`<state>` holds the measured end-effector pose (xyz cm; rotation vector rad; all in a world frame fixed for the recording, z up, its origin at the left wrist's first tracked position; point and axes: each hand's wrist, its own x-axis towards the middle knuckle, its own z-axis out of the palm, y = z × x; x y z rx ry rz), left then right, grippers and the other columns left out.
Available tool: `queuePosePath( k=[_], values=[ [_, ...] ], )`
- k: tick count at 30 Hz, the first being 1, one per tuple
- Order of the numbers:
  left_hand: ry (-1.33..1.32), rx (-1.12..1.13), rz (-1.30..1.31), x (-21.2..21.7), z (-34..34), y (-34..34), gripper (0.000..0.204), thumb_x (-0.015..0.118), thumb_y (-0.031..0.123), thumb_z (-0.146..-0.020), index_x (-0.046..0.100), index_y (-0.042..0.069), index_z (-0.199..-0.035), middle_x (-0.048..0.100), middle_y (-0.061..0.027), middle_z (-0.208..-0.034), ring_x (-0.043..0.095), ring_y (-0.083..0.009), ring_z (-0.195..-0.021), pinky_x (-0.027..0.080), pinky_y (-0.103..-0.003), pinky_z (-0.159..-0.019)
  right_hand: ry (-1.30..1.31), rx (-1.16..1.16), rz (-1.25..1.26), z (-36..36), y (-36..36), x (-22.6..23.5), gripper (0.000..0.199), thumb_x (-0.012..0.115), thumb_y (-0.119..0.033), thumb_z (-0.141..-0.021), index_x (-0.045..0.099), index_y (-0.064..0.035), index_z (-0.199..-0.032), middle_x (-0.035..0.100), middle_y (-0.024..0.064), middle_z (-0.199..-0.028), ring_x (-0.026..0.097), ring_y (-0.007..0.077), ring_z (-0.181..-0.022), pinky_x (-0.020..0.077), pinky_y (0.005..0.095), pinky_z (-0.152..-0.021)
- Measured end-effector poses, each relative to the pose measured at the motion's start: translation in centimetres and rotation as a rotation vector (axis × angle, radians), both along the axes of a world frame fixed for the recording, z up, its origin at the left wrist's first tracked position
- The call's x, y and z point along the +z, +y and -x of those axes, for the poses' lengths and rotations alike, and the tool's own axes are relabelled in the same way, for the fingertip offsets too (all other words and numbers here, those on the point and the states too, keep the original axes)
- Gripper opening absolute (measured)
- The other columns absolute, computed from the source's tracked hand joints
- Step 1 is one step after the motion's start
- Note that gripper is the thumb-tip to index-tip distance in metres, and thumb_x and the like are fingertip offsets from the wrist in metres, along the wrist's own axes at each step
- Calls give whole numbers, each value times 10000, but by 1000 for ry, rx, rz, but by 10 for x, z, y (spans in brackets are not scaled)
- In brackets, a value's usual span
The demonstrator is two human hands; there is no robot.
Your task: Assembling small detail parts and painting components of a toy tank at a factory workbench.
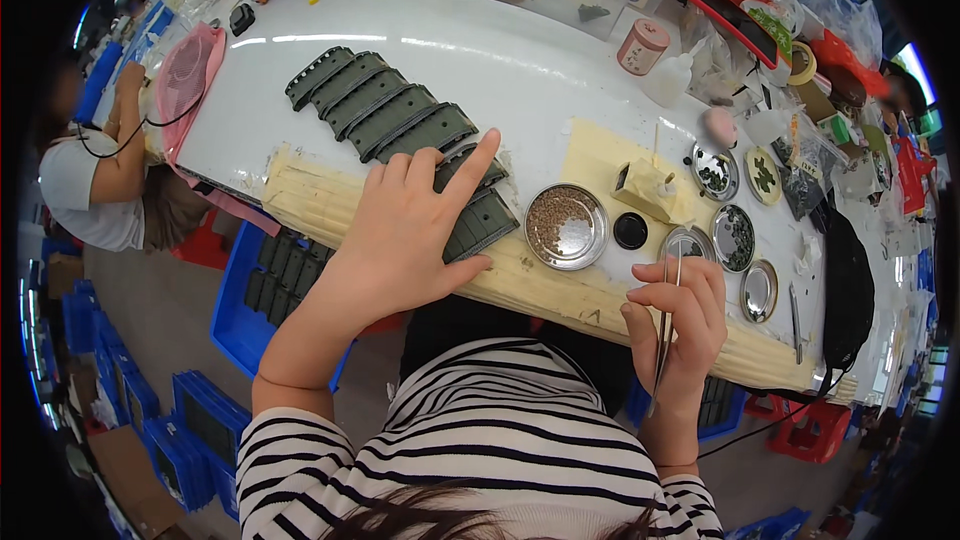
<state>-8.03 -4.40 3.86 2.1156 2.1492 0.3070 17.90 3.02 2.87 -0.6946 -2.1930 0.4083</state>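
A row of dark green, curved, ribbed plastic pieces [385, 105] lies across the white table, its near end under my left hand [405, 225]. That hand is open, index finger and thumb spread wide, resting on the nearest pieces. My right hand [692, 325] is closed around metal tweezers [663, 340], above the padded front edge. Close by sits a small metal dish [686, 233], partly hidden by the tweezers and fingers. Between my hands stands a round metal dish [576, 236] with brown granules, beside a black round cap [630, 231].
Padding [325, 212] covers the front edge. To the right are a dish of dark bits [735, 238], a bare metal dish [759, 290], other tweezers [796, 320] and a black bag [848, 290]. A pink tin [643, 47] stands farther back. Another person [92, 180] sits left.
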Motion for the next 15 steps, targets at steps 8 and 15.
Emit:
queuePosePath(
  k=[8, 15],
  values=[
    [-106, -39, -48, -8, 6, 4, 1005, 733, 228, -634, 256, 111, -1510, 487, -165, -1046, 479, -331, -964, 406, -403, -924, -9, 9, 24, 0, -6, -1, 196, 789, -55, -660, 644, -55, -792, 669, 82, -895, 559, 300, -890, 459, 378, -798],
    [-413, 137, -319, 10, 36, -63, 1010, 722, 189, -621, 260, 86, -1513, 504, -130, -1122, 537, -253, -1052, 417, -347, -967, -26, 23, 25, 3, -13, 2, 143, 738, -87, -727, 619, -48, -795, 664, 104, -878, 565, 306, -880, 470, 397, -838]
  ],
)
